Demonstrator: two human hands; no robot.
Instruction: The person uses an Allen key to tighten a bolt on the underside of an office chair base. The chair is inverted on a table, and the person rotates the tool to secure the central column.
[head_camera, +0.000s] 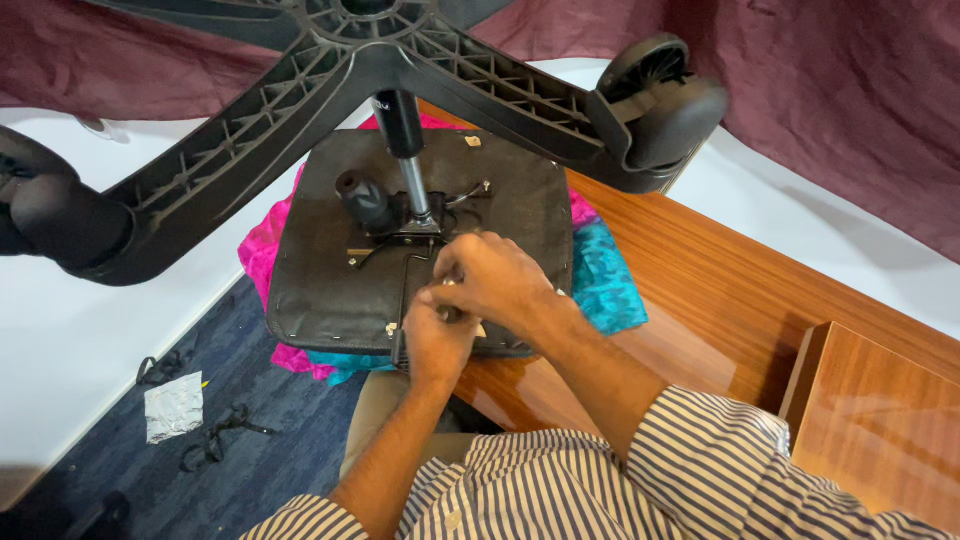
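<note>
- The right hand (495, 280) covers the small thing that both hands pinch, so what it is cannot be told.
- The left hand (435, 340) hides the seat's near edge.
- The chair base (360, 60) is cut off at the top edge.
- The left wheel (45, 215) runs off the side.
- The right wheel (660, 95) looks blurry.

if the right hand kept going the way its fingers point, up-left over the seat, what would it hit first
Probably the metal mechanism plate bolted to the underside of the upturned chair seat, just ahead of the right hand. Past it stand the black knob and gas lift column. Depth is hard to judge from above.
</note>
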